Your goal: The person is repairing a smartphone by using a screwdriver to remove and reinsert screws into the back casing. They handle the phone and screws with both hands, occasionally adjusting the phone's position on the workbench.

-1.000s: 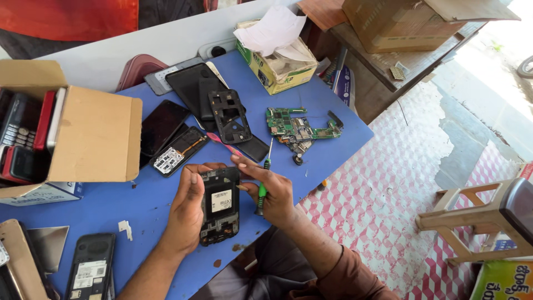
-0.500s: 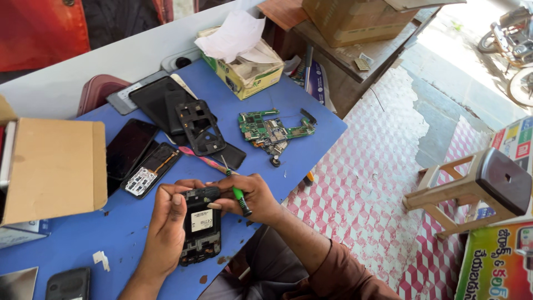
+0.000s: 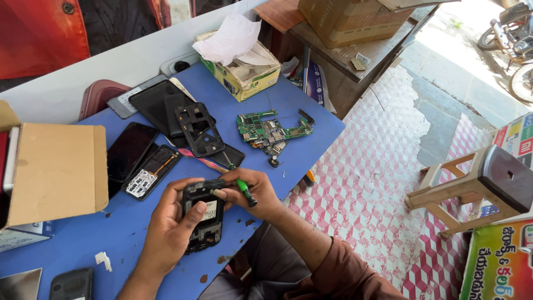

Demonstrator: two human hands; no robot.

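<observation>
My left hand (image 3: 169, 228) grips an opened black phone (image 3: 203, 218) from its left side, its back cover off and its insides facing up. My right hand (image 3: 252, 191) holds a small green-handled screwdriver (image 3: 243, 190) at the phone's top edge, fingers touching the frame. Both hands rest over the front part of the blue table (image 3: 116, 244). A green circuit board (image 3: 267, 130) with a loose cable lies a little beyond my right hand.
A black phone frame (image 3: 199, 129), dark screens (image 3: 129, 150) and an opened phone (image 3: 151, 172) lie behind my hands. A cardboard box (image 3: 55, 169) stands at left, a tissue carton (image 3: 240, 61) at the back. A wooden stool (image 3: 483, 183) stands on the tiled floor at right.
The view has shifted left across the table, so the cardboard box fills less of the frame. My hands stay on the phone, the right hand with the screwdriver now higher at its top edge.
</observation>
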